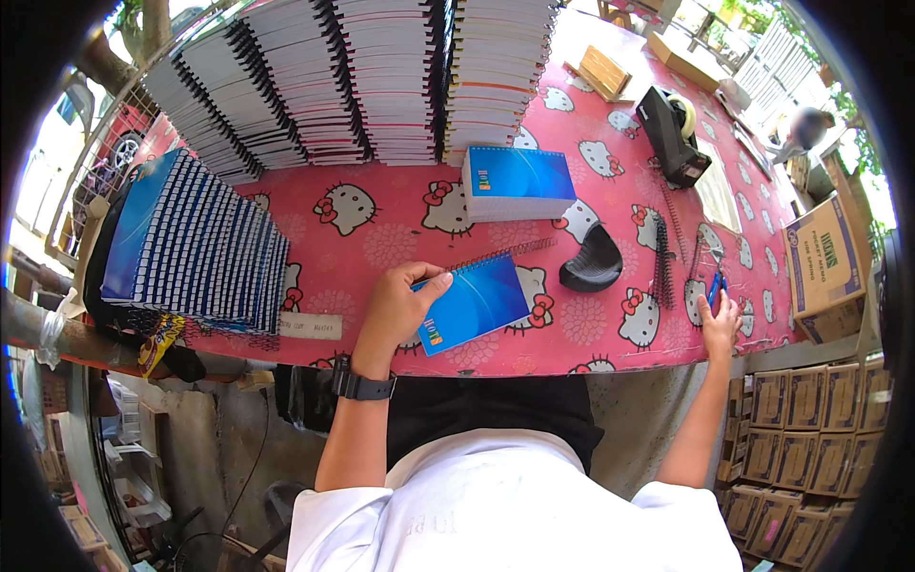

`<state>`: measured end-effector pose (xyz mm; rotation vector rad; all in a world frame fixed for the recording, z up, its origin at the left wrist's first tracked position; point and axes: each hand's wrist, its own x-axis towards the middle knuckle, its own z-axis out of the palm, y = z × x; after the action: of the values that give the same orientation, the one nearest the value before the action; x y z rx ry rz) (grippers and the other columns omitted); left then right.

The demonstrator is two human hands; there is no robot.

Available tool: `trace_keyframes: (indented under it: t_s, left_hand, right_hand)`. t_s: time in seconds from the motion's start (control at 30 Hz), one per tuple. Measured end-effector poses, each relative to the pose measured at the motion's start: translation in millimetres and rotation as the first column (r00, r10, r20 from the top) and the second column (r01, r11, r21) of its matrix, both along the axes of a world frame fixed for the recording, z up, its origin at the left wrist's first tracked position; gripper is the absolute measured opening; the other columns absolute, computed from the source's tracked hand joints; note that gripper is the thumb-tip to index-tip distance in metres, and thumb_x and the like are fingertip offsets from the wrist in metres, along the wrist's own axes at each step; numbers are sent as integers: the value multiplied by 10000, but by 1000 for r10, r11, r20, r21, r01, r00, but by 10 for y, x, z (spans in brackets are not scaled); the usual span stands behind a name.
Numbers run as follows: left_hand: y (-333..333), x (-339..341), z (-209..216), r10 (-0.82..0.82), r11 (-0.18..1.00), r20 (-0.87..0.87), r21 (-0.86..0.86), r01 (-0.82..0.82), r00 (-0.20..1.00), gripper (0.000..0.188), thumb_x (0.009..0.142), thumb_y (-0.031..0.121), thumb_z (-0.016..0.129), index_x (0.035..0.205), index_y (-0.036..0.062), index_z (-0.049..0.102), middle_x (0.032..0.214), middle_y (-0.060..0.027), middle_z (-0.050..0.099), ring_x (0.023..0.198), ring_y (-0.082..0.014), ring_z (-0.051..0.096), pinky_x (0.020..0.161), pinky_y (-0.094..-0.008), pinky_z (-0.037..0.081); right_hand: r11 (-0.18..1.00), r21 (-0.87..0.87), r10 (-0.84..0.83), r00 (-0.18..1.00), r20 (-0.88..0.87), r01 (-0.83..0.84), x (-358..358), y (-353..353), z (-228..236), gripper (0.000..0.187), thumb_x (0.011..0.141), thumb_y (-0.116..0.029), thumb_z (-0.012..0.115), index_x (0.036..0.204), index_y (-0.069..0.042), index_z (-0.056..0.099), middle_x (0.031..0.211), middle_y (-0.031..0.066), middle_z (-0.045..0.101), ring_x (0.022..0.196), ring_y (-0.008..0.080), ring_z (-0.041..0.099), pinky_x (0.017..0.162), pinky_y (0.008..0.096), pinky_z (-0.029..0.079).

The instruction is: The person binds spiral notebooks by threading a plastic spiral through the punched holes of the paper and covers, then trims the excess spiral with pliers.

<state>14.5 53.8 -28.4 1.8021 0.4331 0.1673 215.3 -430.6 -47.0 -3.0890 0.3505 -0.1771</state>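
Note:
My left hand (408,303), a watch on its wrist, grips a small blue-covered notepad (475,303) at its upper left corner, thumb on top. A spiral binding coil (505,255) runs along the pad's far edge and sticks out past its right end. At the right, my right hand (720,326) has its fingers closed on the blue handles of a pair of pliers (717,284), whose metal jaws point away from me. Loose dark coils (662,262) lie left of the pliers. Beyond the pad sit a black curved object (591,261) and a stack of blue pads (519,181).
Tall stacks of spiral-bound pads (400,86) stand at the back left; bound blue pads (205,248) are piled at the left. A black tape dispenser (672,138) is at the back right. A cardboard box (824,257) stands beside the pink patterned table (581,334).

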Motion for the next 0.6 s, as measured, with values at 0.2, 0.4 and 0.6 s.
trace_keyframes:
  t_s: [0.2, 0.4, 0.6]
  left_hand:
    - [-12, -16, -18, -6, 999, 55, -32, 8, 998, 253, 819, 215, 696, 929, -13, 689, 845, -97, 695, 764, -137, 644, 688, -280, 498]
    - [-55, -63, -77, 44, 999, 145, -26, -41, 988, 215, 800, 162, 704, 924, -13, 688, 833, -88, 689, 765, -122, 640, 682, -271, 493]
    - [-219, -94, 46, 8, 1000, 283, 22, -15, 959, 185, 813, 160, 711, 909, 3, 691, 793, -31, 651, 756, -92, 602, 669, -243, 465]
  right_hand:
    - [553, 806, -12, 964, 264, -214, 147, -365, 64, 580, 860, -274, 585, 1369, -64, 404, 1198, 149, 567, 1064, 290, 562, 903, 430, 466]
    - [-573, 800, 494, 855, 161, 180, -1032, 1663, 603, 602, 624, -48, 502, 1208, 87, 455, 1077, 193, 542, 931, 256, 603, 796, 413, 550]
    - [-281, 519, 951, 305, 40, 807, -1647, 2671, 232, 546, 878, -268, 532, 1310, 50, 430, 1131, 240, 597, 993, 300, 622, 861, 442, 497]
